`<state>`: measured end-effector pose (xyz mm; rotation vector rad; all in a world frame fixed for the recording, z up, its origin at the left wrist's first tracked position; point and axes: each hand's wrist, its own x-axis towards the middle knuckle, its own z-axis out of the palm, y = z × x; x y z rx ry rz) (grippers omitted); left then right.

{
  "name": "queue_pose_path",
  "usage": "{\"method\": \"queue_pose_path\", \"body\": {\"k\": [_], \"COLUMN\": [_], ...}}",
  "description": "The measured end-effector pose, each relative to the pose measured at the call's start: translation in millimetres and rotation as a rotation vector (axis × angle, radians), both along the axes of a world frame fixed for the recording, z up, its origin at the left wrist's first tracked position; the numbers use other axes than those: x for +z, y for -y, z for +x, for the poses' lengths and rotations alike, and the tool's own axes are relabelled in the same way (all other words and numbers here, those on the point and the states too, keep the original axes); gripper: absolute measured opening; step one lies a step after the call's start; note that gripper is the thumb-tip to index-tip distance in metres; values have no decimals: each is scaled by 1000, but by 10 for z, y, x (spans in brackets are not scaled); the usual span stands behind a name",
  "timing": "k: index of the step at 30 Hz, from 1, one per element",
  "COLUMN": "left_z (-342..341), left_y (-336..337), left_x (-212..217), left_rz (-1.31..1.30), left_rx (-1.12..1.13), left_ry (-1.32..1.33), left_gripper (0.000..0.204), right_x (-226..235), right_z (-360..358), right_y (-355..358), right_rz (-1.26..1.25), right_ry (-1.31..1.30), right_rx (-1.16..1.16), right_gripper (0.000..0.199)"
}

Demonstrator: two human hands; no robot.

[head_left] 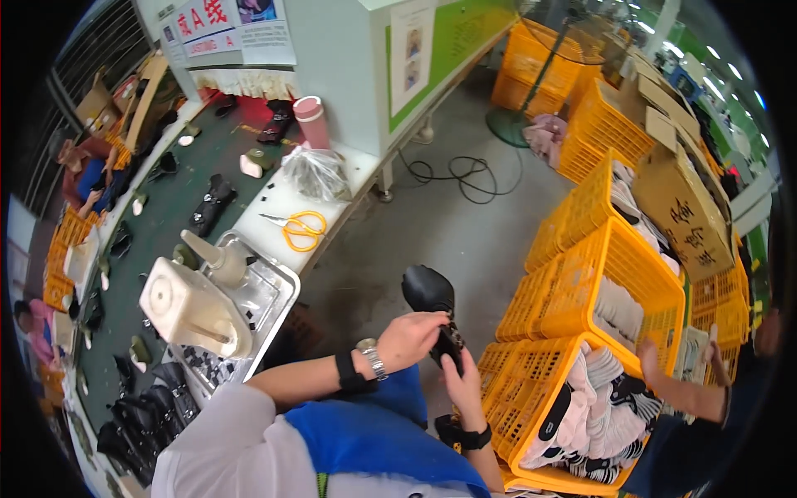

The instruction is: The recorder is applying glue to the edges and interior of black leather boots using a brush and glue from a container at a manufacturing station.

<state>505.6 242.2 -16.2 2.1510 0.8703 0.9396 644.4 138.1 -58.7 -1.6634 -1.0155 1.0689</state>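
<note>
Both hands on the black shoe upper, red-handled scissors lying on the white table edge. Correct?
Not quite: the head view shows the metal scissors have yellow handles, not red. The rest holds: left hand and right hand both hold the black shoe upper; scissors lie on the white table edge.

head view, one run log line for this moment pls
left hand: on black shoe upper | right hand: grips its lower end | yellow crates: right | scissors: on bench

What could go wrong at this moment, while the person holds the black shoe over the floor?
The black shoe is held by both hands, left hand and right hand, above bare floor; a slip might drop it. The co-worker's hand reaches into the adjacent yellow crate, so arms could collide.
</note>
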Motion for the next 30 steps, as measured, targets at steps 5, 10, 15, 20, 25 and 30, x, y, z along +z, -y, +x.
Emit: {"method": "queue_pose_path", "body": {"k": [5, 10, 15, 20, 25, 30], "left_z": [450, 669, 901, 1241, 1647, 1988], "left_y": [-253, -620, -987, -1582, -2352, -3102], "left_x": [458, 1020, 1162, 1112, 986, 1079], "left_rz": [76, -184, -420, -645, -645, -702], "left_rx": [-146, -109, -275, -349, -455, -434], "left_ry": [-44, 101, 205, 289, 247, 251], "left_gripper": [20, 15, 19, 19, 28, 28], "right_x": [639, 1315, 1591, 1657, 1675, 1804], "right_z": [413, 671, 947, 1201, 1568, 1914], "right_y": [-174, -742, -1119, -1570, -2278, -2983], "right_rz": [175, 443, 385, 320, 251, 130], "right_ry": [446, 565, 399, 381, 288, 78], "right_rx": [-197, -183, -319, -348, -264, -246], "right_gripper": [56, 13, 11, 13, 19, 18]}}
